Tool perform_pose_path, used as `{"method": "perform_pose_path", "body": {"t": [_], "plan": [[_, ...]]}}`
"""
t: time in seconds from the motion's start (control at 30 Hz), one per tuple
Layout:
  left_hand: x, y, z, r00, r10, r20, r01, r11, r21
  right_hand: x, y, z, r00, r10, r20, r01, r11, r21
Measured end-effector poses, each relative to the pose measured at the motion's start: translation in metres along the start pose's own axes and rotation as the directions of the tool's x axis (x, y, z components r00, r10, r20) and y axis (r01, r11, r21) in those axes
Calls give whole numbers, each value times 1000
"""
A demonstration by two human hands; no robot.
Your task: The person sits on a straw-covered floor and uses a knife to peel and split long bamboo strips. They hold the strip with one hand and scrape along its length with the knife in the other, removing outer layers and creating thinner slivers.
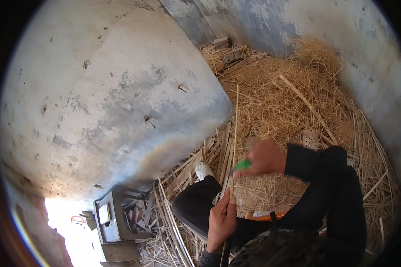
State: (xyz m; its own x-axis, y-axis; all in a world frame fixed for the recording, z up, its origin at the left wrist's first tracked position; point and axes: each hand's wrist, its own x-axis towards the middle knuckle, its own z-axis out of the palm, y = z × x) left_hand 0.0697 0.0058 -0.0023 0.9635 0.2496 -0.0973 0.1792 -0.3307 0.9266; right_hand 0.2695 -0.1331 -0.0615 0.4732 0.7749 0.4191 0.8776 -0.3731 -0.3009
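Note:
My left hand [223,220] is closed around a long, thin strip that looks like split bamboo [236,120]. The strip runs away from me, its far end over the shavings and its near end passing down beside my lap. My right hand [265,158] is wrapped round the green handle of a knife [243,165], just beyond the left hand. Motion smears the hand and the short grey blade, which lies against or very close to the strip; I cannot tell whether it touches. Both hands are over the gap between my bent, dark-clad legs.
Curly straw-coloured shavings [280,107] cover the floor, with a longer flat stick [307,107] on them. Loose strips [169,218] lie at the left. My white perforated shoes [203,170] flank the work. A peeling wall [133,89] and a grey wooden cabinet [109,218] stand left. Something orange [265,217] shows beneath me.

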Motion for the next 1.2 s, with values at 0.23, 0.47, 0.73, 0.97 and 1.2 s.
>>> {"method": "perform_pose_path", "body": {"t": [0.23,0.47,0.73,0.97,1.2], "plan": [[-8,-1,0,999,-33,-1,33,999,5,13,34,-17,963,261,-63,-259,965,36],[-13,3,6,999,-36,-16,36,999,-5,13,38,-17,915,402,-28,-395,909,131],[-19,-7,1,1000,-11,9,11,1000,1,17,69,-7,901,420,-109,-423,906,-3],[-37,8,-3,956,-151,250,188,973,-131,1,191,-61,579,778,-243,-782,615,103],[-2,-10,2,967,-163,197,248,787,-565,-5,-1,-14,991,135,-2,-135,991,13]]}}
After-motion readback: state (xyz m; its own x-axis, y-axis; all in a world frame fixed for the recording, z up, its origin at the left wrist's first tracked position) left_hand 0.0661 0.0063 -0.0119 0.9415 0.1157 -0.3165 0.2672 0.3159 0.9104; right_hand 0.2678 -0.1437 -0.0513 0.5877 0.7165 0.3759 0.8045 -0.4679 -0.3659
